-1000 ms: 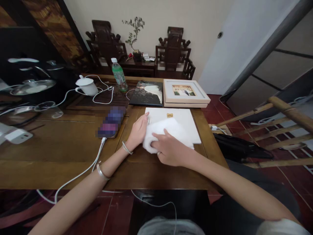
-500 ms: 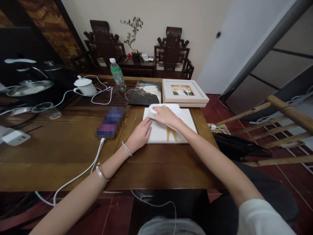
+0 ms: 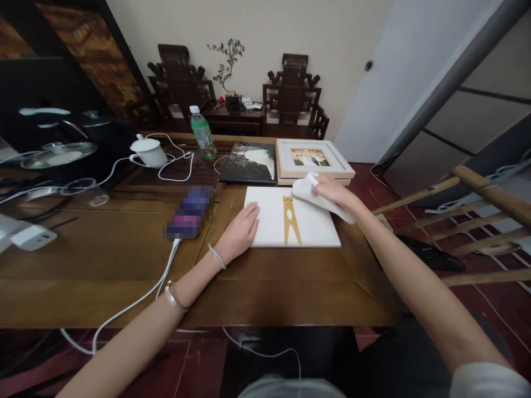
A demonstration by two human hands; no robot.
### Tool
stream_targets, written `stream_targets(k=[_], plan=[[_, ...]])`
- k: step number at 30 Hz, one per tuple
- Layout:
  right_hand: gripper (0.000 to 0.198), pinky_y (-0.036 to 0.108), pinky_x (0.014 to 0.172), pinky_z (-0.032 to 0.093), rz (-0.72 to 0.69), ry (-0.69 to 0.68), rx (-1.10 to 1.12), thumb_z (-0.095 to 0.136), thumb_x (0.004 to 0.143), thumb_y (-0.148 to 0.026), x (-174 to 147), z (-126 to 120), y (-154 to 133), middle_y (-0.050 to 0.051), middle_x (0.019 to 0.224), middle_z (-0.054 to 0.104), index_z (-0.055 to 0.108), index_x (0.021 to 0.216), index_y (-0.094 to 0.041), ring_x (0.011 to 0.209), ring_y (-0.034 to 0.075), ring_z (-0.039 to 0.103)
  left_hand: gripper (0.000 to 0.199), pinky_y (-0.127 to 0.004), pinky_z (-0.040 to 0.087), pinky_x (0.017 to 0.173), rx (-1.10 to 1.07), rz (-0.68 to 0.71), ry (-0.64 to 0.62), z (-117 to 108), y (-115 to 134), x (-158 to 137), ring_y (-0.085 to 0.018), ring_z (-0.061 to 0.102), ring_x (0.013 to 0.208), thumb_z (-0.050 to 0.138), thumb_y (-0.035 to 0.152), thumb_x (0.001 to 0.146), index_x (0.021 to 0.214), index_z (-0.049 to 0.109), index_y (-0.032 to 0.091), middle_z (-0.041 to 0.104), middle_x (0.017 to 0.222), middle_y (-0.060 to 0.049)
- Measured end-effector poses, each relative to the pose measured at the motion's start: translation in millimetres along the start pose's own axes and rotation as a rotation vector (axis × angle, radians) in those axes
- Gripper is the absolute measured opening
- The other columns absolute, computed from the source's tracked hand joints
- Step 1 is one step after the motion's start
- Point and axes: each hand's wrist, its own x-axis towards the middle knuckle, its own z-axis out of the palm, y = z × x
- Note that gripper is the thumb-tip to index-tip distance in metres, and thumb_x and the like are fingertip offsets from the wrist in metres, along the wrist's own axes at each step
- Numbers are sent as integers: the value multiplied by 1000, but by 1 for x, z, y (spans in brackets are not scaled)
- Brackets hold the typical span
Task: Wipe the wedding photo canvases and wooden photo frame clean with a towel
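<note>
A flat white board (image 3: 269, 221) lies on the wooden table in front of me, with a gold A-shaped piece (image 3: 289, 221) with a pointed oval cut-out on its face. My left hand (image 3: 240, 229) rests flat at the board's left edge, fingers stretched out. In my right hand (image 3: 334, 192) is a bunched white cloth (image 3: 307, 189), held over the board's upper right part. One end of the cloth hangs past the board's right edge. My right fingertips are partly hidden in its folds.
Behind the board lie a dark photo panel (image 3: 249, 162) and a pale picture frame (image 3: 346, 158). Left are a phone (image 3: 188, 213) on a white cable, a green bottle (image 3: 203, 135), a lidded white cup (image 3: 148, 152), a clear plastic cup (image 3: 93, 193) and a glass-lidded pot (image 3: 62, 157).
My right hand has swept the cloth rightward across the board, uncovering the gold piece. My left hand stays at the left edge. The view has shifted slightly.
</note>
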Motion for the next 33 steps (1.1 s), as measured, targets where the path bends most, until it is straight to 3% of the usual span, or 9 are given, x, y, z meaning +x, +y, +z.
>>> stream_targets(k=[5,11,14,19,22,24,26,28,33], plan=[[11,30,67,35,-134,-39,-57,41,70,-12,-74,12,2,3,66,53,42,66,-22,68,20,50,44,-49,31,116,3,-10,3,2,0,0,-30,38,138,34,25,96,133,50,7,47,143,-20],[18,34,78,38,-249,-228,-160,40,70,-6,-155,16,-13,7,76,58,50,75,-20,80,23,55,44,-49,29,117,34,-14,-17,-2,4,0,-30,37,139,33,24,97,133,49,5,45,145,-20],[16,34,76,38,-232,-241,-162,40,72,-7,-145,13,-9,8,77,58,49,74,-20,81,24,54,44,-51,29,117,32,-12,-23,-3,5,0,-30,36,139,33,24,97,134,48,6,45,145,-20],[11,35,72,40,-166,-120,-135,40,77,-15,-75,11,-5,7,75,57,48,73,-21,76,24,54,45,-50,29,117,33,-10,-21,-2,2,0,-30,36,139,33,25,97,133,48,5,44,145,-21],[24,43,82,43,-188,-52,-96,39,78,-14,-41,21,-19,14,101,64,55,95,-17,96,29,57,44,-50,30,117,25,-12,-16,-2,1,-1,-30,37,139,33,26,97,134,49,6,45,145,-20],[44,56,95,39,-255,-64,-123,42,76,-10,-33,35,-35,17,132,54,53,117,-17,125,36,45,44,-51,30,116,12,-11,-13,-3,1,-1,-29,37,139,34,26,97,134,49,9,45,145,-18],[61,69,102,26,-300,-122,-200,44,73,-4,-38,51,-53,14,153,35,49,132,-21,141,42,22,44,-51,30,116,0,-5,-14,-4,2,-1,-29,37,139,35,26,97,135,48,9,46,145,-18],[68,76,103,18,-293,-154,-291,43,73,1,-52,66,-69,10,159,23,49,136,-24,143,46,11,44,-50,30,117,-8,7,-18,-5,2,0,-29,37,139,35,24,96,136,47,9,46,145,-18],[60,74,105,22,-322,-130,-373,40,80,-1,-112,79,-88,9,158,27,58,131,-27,141,49,17,45,-50,29,117,-10,13,-30,-4,1,0,-29,36,140,33,23,96,136,46,8,44,146,-18]])
